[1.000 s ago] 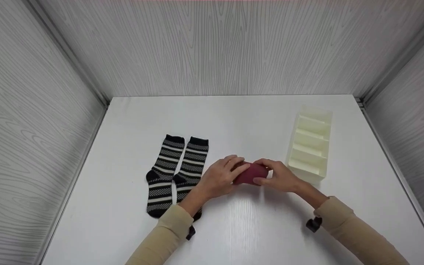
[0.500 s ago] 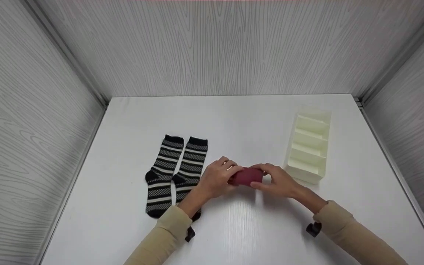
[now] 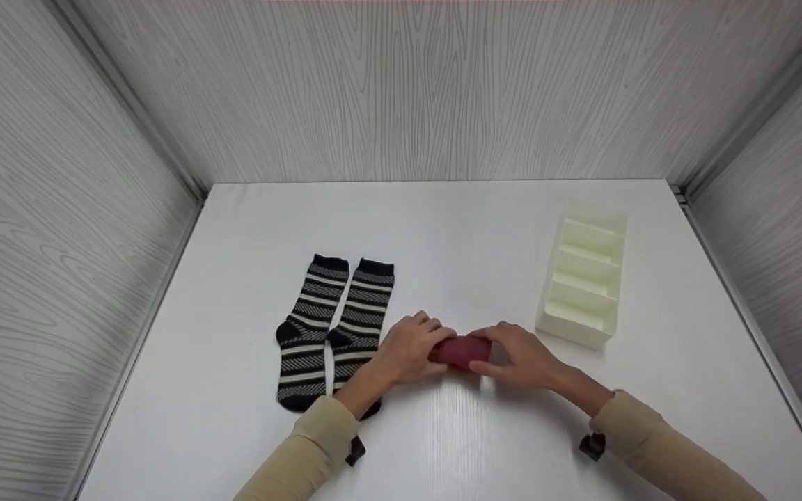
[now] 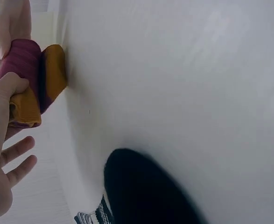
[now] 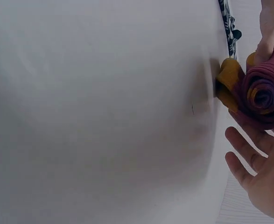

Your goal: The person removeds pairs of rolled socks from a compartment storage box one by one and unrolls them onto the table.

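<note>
While rolling: maroon-and-mustard sock roll (image 3: 461, 351) is pinched by left hand (image 3: 411, 346) and right hand (image 3: 523, 356).
Next move: cuff likely folded over; divided organizer (image 3: 584, 282) at two o'clock.

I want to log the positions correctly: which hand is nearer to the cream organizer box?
Right. The right hand grips the rolled maroon sock just in front of the cream organizer box; the left hand holds the sock's other end, beside the striped socks.
</note>
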Demonstrator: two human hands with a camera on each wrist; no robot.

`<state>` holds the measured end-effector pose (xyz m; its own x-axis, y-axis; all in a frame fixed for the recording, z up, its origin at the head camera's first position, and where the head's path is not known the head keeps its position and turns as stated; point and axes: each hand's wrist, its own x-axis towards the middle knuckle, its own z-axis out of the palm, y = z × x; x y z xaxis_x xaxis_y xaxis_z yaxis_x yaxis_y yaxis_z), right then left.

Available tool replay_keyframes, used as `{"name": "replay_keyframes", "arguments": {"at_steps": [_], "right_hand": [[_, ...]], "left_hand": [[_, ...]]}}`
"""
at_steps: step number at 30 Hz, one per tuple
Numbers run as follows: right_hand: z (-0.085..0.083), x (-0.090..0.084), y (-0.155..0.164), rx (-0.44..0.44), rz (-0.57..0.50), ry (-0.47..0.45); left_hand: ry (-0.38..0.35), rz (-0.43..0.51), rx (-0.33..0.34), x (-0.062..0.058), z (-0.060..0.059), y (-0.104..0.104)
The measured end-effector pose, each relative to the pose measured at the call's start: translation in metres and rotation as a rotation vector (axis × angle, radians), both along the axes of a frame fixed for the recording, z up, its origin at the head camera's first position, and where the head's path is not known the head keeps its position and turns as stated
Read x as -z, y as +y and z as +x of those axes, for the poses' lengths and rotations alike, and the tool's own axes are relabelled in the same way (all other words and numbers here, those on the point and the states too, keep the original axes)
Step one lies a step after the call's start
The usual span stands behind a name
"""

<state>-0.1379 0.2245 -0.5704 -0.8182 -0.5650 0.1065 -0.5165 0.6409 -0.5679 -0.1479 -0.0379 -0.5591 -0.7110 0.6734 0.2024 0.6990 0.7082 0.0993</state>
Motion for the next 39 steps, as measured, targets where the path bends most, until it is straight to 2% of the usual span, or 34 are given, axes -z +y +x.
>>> {"name": "replay_keyframes", "arguments": {"at_steps": [5,8,11,15,18,21,24,29,32,35,39], "right_hand": [[0.0,0.005,-0.001,-0.049,0.087,0.315],[0.0,0.008,-0.002,-0.084,0.143,0.467],[0.0,0.01,-0.003,-0.106,0.187,0.544],[-0.002,0.01,-0.005,-0.111,0.212,0.577],[-0.006,0.011,-0.007,-0.104,0.205,0.567],[-0.01,0.012,-0.009,-0.092,0.186,0.506],[-0.014,0.013,-0.01,-0.074,0.146,0.361],[-0.02,0.013,-0.011,-0.025,0.06,0.051],[-0.023,0.013,-0.011,-0.019,0.037,-0.045],[-0.024,0.014,-0.011,-0.032,0.035,-0.036],[-0.023,0.012,-0.009,-0.057,0.038,0.094]], "left_hand": [[-0.06,-0.038,-0.018,0.007,-0.004,0.0],[-0.11,-0.05,-0.024,0.009,-0.006,-0.001],[-0.165,-0.056,-0.023,0.009,-0.007,-0.001],[-0.2,-0.069,-0.021,0.006,-0.009,-0.001],[-0.178,-0.065,-0.023,0.003,-0.009,-0.001],[-0.133,-0.051,-0.018,0.001,-0.006,-0.002],[-0.064,-0.048,-0.003,0.002,-0.003,-0.004],[0.071,-0.107,0.035,0.004,0.001,-0.007],[0.133,-0.154,0.064,0.005,0.003,-0.009],[0.155,-0.168,0.074,0.006,0.003,-0.009],[0.111,-0.152,0.06,0.006,0.0,-0.008]]}}
